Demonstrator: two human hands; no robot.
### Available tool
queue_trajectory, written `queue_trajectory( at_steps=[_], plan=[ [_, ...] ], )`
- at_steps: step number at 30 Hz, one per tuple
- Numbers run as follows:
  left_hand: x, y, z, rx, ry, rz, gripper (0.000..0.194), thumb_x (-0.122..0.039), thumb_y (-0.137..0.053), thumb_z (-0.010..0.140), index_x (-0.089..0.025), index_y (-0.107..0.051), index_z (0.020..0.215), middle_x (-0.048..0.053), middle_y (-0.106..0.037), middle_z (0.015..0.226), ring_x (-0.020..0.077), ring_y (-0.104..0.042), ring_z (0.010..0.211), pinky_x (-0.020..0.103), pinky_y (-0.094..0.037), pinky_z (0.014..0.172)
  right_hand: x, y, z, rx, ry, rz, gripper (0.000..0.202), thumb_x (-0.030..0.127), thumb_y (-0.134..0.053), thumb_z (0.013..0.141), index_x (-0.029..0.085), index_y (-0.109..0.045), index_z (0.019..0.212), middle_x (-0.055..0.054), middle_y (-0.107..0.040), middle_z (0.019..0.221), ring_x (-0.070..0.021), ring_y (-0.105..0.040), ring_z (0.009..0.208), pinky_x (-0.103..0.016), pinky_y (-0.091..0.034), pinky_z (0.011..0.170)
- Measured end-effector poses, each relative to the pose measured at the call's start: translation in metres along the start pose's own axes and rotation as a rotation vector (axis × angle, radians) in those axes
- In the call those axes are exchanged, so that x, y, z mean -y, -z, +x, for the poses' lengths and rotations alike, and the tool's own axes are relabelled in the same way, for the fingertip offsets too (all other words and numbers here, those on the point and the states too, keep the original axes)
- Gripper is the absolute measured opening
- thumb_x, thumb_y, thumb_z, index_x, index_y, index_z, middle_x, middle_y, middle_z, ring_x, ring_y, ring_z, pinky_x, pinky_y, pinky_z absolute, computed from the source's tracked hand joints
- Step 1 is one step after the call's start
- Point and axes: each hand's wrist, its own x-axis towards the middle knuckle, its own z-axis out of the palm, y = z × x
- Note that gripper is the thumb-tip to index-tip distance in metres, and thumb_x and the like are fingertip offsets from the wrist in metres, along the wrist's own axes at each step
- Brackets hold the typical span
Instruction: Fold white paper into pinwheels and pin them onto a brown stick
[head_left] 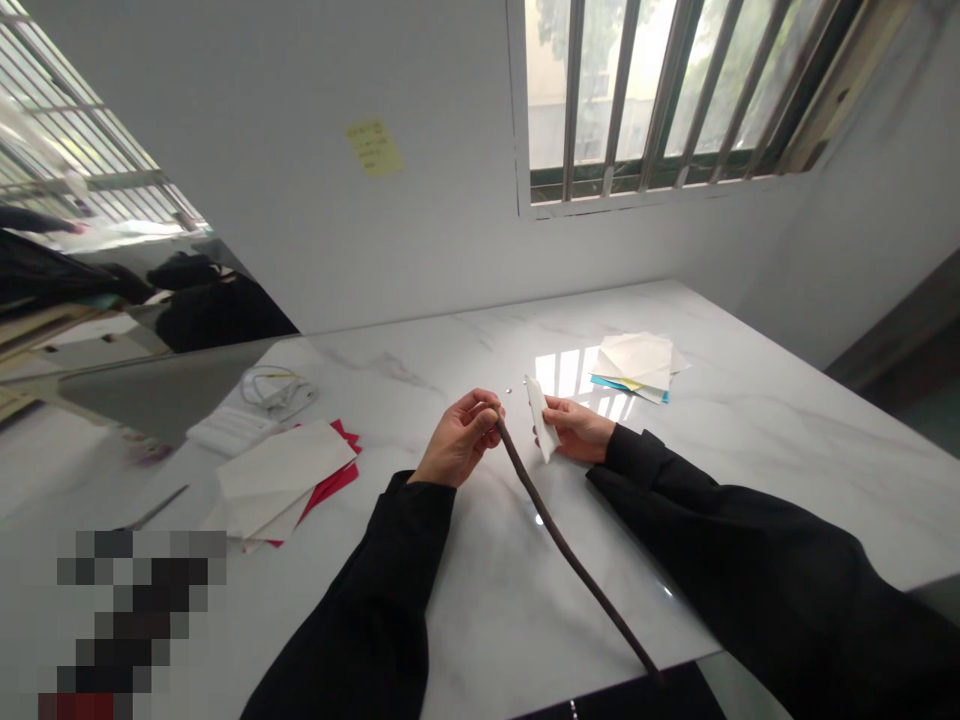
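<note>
My left hand (463, 436) pinches the upper end of a long, thin, dark brown stick (559, 540). Slightly bent, the stick slants down to the right across the table's front edge, its lower end close to my body. In my right hand (576, 430) is a flat white piece (540, 420), held upright between thumb and fingers; it looks like folded paper or tissue. A small gap separates this white piece from the stick's top. A tiny shiny bit (508, 391) lies on the table just beyond my hands.
White and red paper sheets (281, 475) lie at the left, near scissors (159, 507) and a white cable (277, 390). Another paper stack (636, 362) sits at the back right of the marble-patterned table (420, 350). A yellow note (373, 147) sticks to the wall. The lower left is pixelated.
</note>
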Motion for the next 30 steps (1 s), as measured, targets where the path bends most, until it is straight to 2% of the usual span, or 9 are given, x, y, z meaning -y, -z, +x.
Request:
queue_trajectory(
  at_steps=[3, 5, 9, 12, 15, 22, 30],
  plan=[
    [-0.001, 0.002, 0.0, -0.014, -0.009, -0.003, 0.051, -0.047, -0.096, 0.065, -0.018, -0.061, 0.088, 0.002, -0.067, 0.092, 0.0091, -0.062, 0.071, 0.019, -0.045, 0.059, 0.001, -0.002, 0.0, -0.002, 0.001, -0.003, 0.053, 0.04, -0.093, 0.071, 0.018, -0.066, 0.111, -0.004, -0.076, 0.09, -0.0149, -0.07, 0.069, -0.025, -0.058, 0.065],
    [0.0, 0.004, 0.001, -0.012, -0.011, -0.005, 0.051, -0.047, -0.095, 0.066, -0.018, -0.061, 0.09, 0.002, -0.069, 0.094, 0.011, -0.066, 0.074, 0.019, -0.048, 0.062, 0.001, -0.003, 0.0, -0.013, 0.011, 0.001, 0.053, 0.04, -0.093, 0.07, 0.018, -0.066, 0.11, -0.004, -0.077, 0.089, -0.0156, -0.071, 0.07, -0.026, -0.059, 0.065],
    [0.003, 0.004, 0.002, 0.005, -0.012, -0.018, 0.053, -0.044, -0.096, 0.066, -0.019, -0.059, 0.094, -0.001, -0.068, 0.078, 0.0091, -0.062, 0.064, 0.018, -0.048, 0.059, 0.003, -0.005, 0.0, -0.021, 0.067, 0.011, 0.05, 0.041, -0.094, 0.071, 0.017, -0.066, 0.105, -0.002, -0.075, 0.083, -0.0144, -0.07, 0.067, -0.025, -0.06, 0.065],
    [0.006, -0.002, 0.001, 0.031, -0.024, -0.029, 0.052, -0.045, -0.095, 0.069, -0.019, -0.058, 0.094, -0.001, -0.068, 0.072, 0.0078, -0.059, 0.057, 0.017, -0.046, 0.055, 0.007, -0.01, 0.0, -0.005, 0.127, 0.03, 0.048, 0.04, -0.095, 0.071, 0.016, -0.066, 0.1, 0.0, -0.072, 0.077, -0.0124, -0.069, 0.066, -0.022, -0.058, 0.063],
    [0.009, -0.009, -0.001, 0.06, -0.011, -0.02, 0.05, -0.048, -0.092, 0.071, -0.019, -0.058, 0.092, -0.001, -0.069, 0.067, 0.0079, -0.057, 0.051, 0.017, -0.043, 0.049, 0.009, -0.019, -0.001, 0.017, 0.159, 0.026, 0.046, 0.039, -0.096, 0.069, 0.016, -0.067, 0.096, 0.001, -0.071, 0.075, -0.0121, -0.067, 0.066, -0.024, -0.059, 0.067],
    [0.011, -0.02, -0.004, 0.053, -0.004, -0.016, 0.045, -0.049, -0.089, 0.075, -0.02, -0.061, 0.093, -0.004, -0.066, 0.062, 0.0079, -0.054, 0.041, 0.018, -0.042, 0.043, 0.007, -0.032, -0.005, 0.037, 0.138, -0.032, 0.047, 0.04, -0.098, 0.065, 0.015, -0.071, 0.093, -0.005, -0.075, 0.087, -0.0164, -0.07, 0.076, -0.031, -0.059, 0.075],
    [0.005, -0.028, -0.009, 0.005, -0.017, 0.016, 0.047, -0.05, -0.09, 0.073, -0.018, -0.063, 0.095, -0.003, -0.066, 0.066, 0.0077, -0.056, 0.045, 0.016, -0.041, 0.042, 0.009, -0.036, -0.005, 0.028, 0.197, -0.064, 0.04, 0.036, -0.099, 0.064, 0.015, -0.07, 0.081, -0.001, -0.072, 0.078, -0.0135, -0.068, 0.074, -0.028, -0.056, 0.075]
  ],
)
